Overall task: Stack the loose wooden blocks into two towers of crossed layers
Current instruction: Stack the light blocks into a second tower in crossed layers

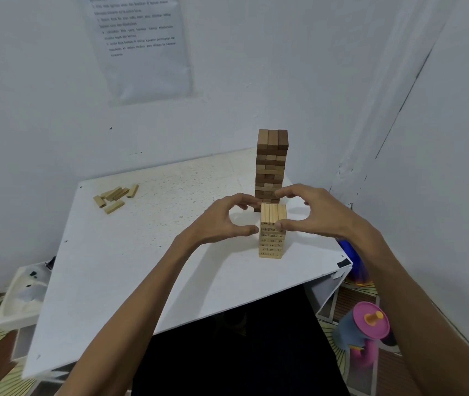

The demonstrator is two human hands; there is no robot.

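Near the far left corner of the white table (pixel 142 267) lies a small heap of loose blocks (pixel 116 196), well apart from everything else. The left hand (pixel 221 221) curves into a C, its thumb tip touching the left front edge of the pale tower (pixel 273 238), which stands near the table's right edge with printed numbers on its front. Behind it, at the far right corner, rises the taller dark tower (pixel 271 164), topped by 3 blocks side by side. The right hand (pixel 319 212) curls round the pale tower's top, thumb pressed on its front face. Whether either hand's far fingers touch the wood cannot be told.
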